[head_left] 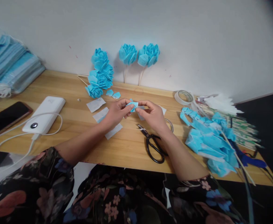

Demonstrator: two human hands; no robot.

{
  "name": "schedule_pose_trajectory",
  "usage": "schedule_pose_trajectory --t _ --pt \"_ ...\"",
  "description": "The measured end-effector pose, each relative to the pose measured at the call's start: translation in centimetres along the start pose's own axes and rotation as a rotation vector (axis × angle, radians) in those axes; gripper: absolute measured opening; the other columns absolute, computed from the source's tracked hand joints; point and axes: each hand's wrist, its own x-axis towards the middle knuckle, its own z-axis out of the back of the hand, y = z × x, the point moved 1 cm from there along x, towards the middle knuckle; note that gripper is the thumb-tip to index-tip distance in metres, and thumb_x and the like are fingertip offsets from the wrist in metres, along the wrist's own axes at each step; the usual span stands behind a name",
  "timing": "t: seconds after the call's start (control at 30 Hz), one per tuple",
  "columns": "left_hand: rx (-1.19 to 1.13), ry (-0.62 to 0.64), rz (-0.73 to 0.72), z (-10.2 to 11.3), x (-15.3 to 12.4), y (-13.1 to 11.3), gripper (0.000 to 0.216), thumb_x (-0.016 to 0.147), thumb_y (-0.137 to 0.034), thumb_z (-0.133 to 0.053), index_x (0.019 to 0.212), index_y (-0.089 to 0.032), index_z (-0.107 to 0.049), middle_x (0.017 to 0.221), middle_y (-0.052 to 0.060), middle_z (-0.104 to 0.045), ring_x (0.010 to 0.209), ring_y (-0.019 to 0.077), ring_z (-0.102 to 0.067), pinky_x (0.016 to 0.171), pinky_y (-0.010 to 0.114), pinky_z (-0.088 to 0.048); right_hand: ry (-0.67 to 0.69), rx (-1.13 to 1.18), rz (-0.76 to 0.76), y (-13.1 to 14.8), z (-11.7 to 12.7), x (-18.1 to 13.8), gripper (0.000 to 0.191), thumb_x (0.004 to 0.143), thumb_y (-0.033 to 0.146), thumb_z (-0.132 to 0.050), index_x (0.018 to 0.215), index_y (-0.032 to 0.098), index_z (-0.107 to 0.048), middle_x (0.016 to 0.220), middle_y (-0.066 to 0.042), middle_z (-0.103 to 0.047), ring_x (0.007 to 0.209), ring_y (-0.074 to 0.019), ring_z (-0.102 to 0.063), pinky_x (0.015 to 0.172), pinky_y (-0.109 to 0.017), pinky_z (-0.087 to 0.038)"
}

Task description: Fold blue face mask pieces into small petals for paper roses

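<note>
Between my two hands is a small light-blue petal-like piece [133,106], thin and bent, its lower part hidden by fingers. My left hand [119,112] pinches it from the left with thumb and fingers. From the right, my right hand [152,114] grips its edge with thumb and forefinger. Two cut blue petals [113,94] lie just beyond. Several pale rectangular pieces [96,105] are spread under and around my hands. Black-handled scissors [153,144] rest on the table below my right hand.
Blue flowers on sticks [127,54] lean on the wall; more flowers [100,74] lie left. A power bank [45,113], phone [8,118] and stacked masks [12,62] fill the left. Tape [183,97], blue scraps [208,143] and a blue-handled tool [253,161] are right.
</note>
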Motion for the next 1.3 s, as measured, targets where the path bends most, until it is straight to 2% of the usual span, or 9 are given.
schedule_pose_trajectory --t 0.13,0.33,0.63,0.77,0.93,1.3 --pt "-0.013 0.033 -0.007 -0.1 0.0 -0.1 0.038 0.077 -0.049 -0.078 0.082 -0.015 -0.063 0.061 -0.003 -0.059 0.053 0.0074 -0.052 0.051 0.02 -0.042 -0.015 -0.005 0.018 0.0 -0.1 0.0 0.016 0.08 0.038 -0.066 0.08 0.021 -0.068 0.102 -0.004 -0.074 0.086 -0.0179 -0.064 0.07 -0.029 -0.049" --pt "-0.02 0.079 0.004 -0.2 -0.1 -0.1 0.035 0.085 -0.049 -0.069 0.086 -0.015 -0.061 0.067 0.0 -0.063 0.055 0.0083 -0.055 0.052 0.02 -0.045 -0.072 0.032 -0.025 0.1 0.1 0.1 0.02 0.077 0.039 -0.066 0.078 0.02 -0.064 0.083 0.0 -0.069 0.062 -0.0108 -0.05 0.058 -0.025 -0.04" --pt "0.008 0.057 0.062 -0.1 0.0 0.3 0.018 0.081 -0.028 -0.068 0.074 -0.016 -0.056 0.066 -0.001 -0.063 0.054 0.0068 -0.054 0.053 0.019 -0.044 -0.075 0.154 -0.063 -0.2 0.2 0.2 0.019 0.078 0.039 -0.068 0.075 0.021 -0.062 0.074 0.002 -0.061 0.07 -0.0127 -0.054 0.066 -0.027 -0.043" --pt "-0.008 0.05 0.054 -0.1 0.0 0.0 0.019 0.084 -0.032 -0.064 0.076 -0.016 -0.057 0.067 0.0 -0.063 0.054 0.0075 -0.054 0.053 0.02 -0.044 -0.056 0.254 -0.127 -0.8 0.1 0.2 0.022 0.078 0.041 -0.069 0.073 0.021 -0.061 0.07 0.003 -0.058 0.066 -0.0123 -0.052 0.067 -0.028 -0.046" --pt "-0.009 0.075 0.032 -0.2 0.0 0.1 0.027 0.083 -0.041 -0.067 0.088 -0.016 -0.06 0.071 0.0 -0.064 0.057 0.0088 -0.055 0.052 0.02 -0.044 -0.038 0.18 -0.078 -0.6 0.0 0.1 0.021 0.079 0.04 -0.069 0.075 0.021 -0.062 0.074 0.002 -0.06 0.069 -0.0129 -0.052 0.067 -0.028 -0.045" --pt "0.078 0.063 0.0 0.0 0.1 0.2 0.022 0.076 -0.035 -0.07 0.075 -0.017 -0.058 0.063 -0.003 -0.056 0.056 0.0081 -0.049 0.052 0.02 -0.039 0.005 0.069 -0.078 0.2 -0.3 -0.2 0.021 0.076 0.04 -0.067 0.074 0.02 -0.062 0.071 0.002 -0.058 0.063 -0.0113 -0.046 0.061 -0.026 -0.038"
